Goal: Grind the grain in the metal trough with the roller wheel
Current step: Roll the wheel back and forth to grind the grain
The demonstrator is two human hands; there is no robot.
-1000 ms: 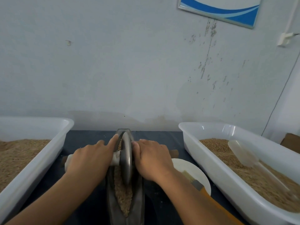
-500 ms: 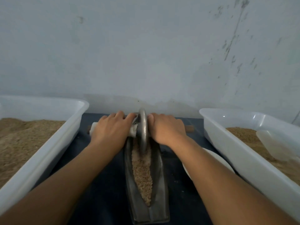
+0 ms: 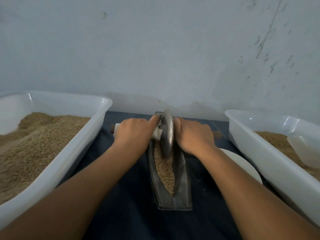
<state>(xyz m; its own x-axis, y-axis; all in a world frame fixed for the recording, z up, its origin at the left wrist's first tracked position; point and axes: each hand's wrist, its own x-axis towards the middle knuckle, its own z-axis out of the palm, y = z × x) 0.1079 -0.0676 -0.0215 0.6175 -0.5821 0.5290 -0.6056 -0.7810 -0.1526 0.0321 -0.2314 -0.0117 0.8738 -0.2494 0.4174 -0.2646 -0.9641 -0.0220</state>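
Observation:
A narrow boat-shaped metal trough (image 3: 183,191) lies lengthwise on the dark tabletop, with tan grain (image 3: 164,168) along its groove. An upright metal roller wheel (image 3: 167,132) stands in the trough's far half. Its wooden axle handle (image 3: 113,129) sticks out on both sides, wrapped in white on the left. My left hand (image 3: 134,134) grips the left handle and my right hand (image 3: 194,135) grips the right handle, both tight against the wheel.
A white plastic tub (image 3: 72,153) full of grain stands at the left. Another white tub (image 3: 270,163) at the right holds grain and a clear scoop (image 3: 304,149). A white plate (image 3: 242,168) lies between trough and right tub. A wall rises just behind.
Both hands have pushed the wheel away from me toward the trough's far end, baring more grain in the near half. The view has tilted down and shifted left.

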